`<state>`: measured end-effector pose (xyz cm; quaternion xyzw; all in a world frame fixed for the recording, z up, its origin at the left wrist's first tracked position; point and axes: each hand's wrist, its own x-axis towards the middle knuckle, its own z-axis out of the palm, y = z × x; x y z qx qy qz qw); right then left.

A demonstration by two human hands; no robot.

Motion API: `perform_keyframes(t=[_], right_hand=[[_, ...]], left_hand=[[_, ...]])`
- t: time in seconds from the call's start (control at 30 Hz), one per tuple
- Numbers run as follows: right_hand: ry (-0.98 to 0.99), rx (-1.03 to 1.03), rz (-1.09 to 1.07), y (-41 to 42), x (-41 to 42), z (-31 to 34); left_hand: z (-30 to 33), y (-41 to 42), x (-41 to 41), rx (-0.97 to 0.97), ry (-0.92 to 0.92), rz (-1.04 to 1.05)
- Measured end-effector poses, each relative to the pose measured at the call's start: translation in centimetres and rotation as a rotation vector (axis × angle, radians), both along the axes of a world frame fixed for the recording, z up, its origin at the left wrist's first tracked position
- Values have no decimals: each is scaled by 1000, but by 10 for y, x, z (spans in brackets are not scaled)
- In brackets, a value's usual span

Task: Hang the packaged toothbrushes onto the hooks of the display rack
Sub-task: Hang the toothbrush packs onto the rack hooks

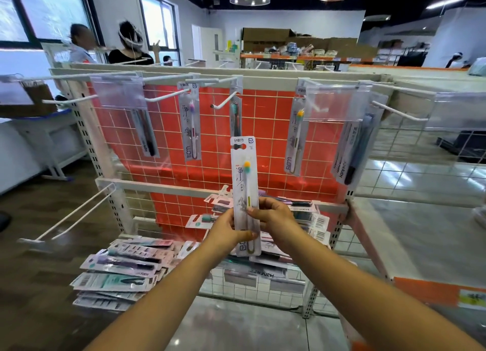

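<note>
Before the red-backed display rack (168,185), left hand (226,232) and right hand (273,216) both pinch one upright packaged toothbrush (244,177).

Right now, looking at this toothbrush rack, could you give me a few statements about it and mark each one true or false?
1. Both hands hold one packaged toothbrush upright. True: the left hand and the right hand share the grip.
2. That pack already hangs on a hook. False: it is held below the centre hook.
3. Loose packs lie stacked on the lower shelf. True.
4. The panel behind the wire grid is blue. False: it is red.
5. Every upper hook is bare. False: several carry packs.
</note>
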<state>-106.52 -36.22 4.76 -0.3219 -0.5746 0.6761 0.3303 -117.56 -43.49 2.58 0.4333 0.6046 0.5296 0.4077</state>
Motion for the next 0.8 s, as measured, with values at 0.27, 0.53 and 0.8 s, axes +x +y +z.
perform_keyframes(t=[0.27, 0.53, 0.8], right_hand=[[-441, 352, -61, 25, 8, -21], [-1089, 985, 212, 36, 21, -55], [-1247, 1059, 217, 37, 16, -59]], left_hand=[[-7, -20, -37, -89, -75, 188], [-18, -38, -55, -126, -127, 260], [-30, -43, -56, -194, -124, 276]])
